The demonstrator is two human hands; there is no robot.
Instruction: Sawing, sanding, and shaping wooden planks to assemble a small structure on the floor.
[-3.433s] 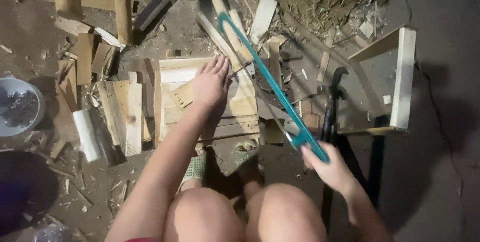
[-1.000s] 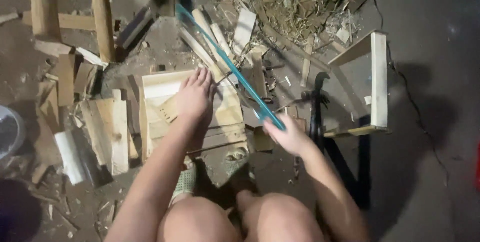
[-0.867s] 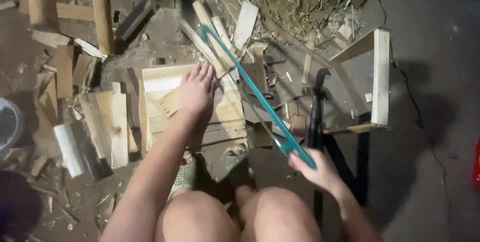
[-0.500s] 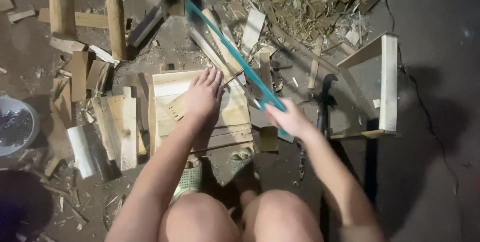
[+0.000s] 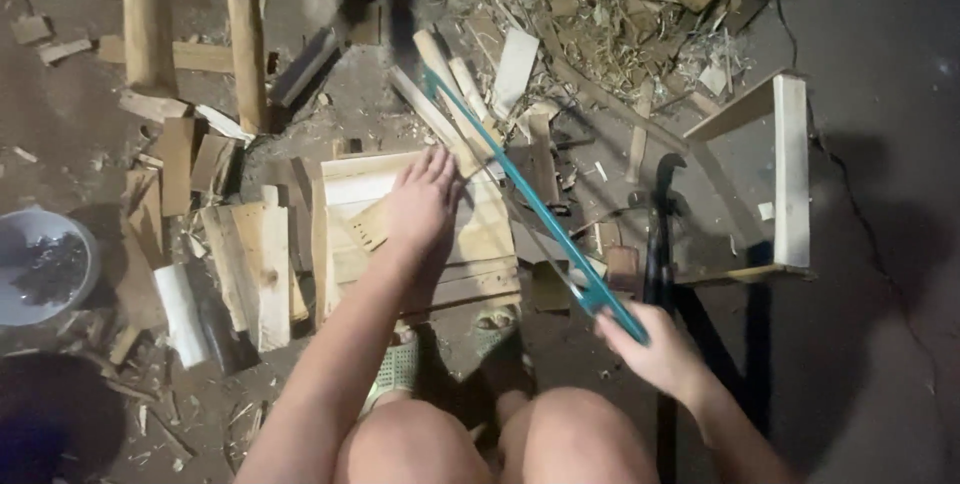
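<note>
R hand (image 5: 655,352) fist closed on saw (image 5: 520,199) handle, handle mostly hidden in palm; blade end blurs into scraps (image 5: 520,54) up-left of grip. L hand (image 5: 422,202) flat, fingers spread on board (image 5: 420,229), just left of blade. Frame (image 5: 770,184) close right of grip, bare floor beyond

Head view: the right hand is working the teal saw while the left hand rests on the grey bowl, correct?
Not quite. The head view shows the left hand pressed flat on the wooden piece being cut, not on the grey bowl, which sits apart at the far left. The right hand does grip the teal saw.
</note>
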